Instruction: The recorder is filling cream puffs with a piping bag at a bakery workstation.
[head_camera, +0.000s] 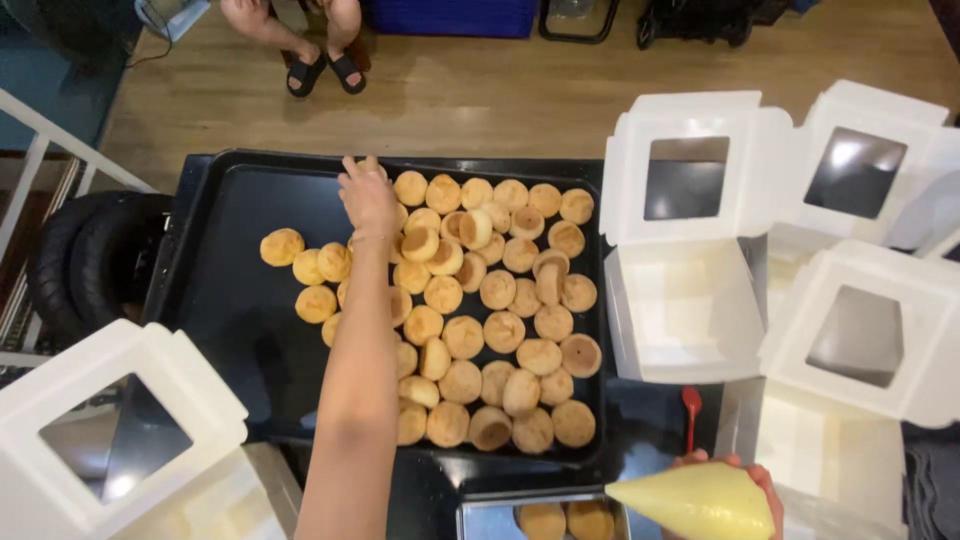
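My left hand (367, 198) reaches across a black baking tray (230, 260) to its far side and rests on the small round golden puffs (480, 330) that cover the tray's right half; its fingers curl over one at the far edge, and whether they grip it I cannot tell. My right hand (745, 472) holds a pale yellow piping bag (695, 500) near the bottom right, tip pointing left. Below the tray, a metal pan (490, 520) holds a few more puffs (565, 520).
Open white window boxes stand at the right (690, 260), far right (860, 340) and bottom left (110, 430). A red spatula (691, 405) lies beside the tray. A person's sandalled feet (325, 70) are on the wooden floor beyond. A tyre (90, 250) sits left.
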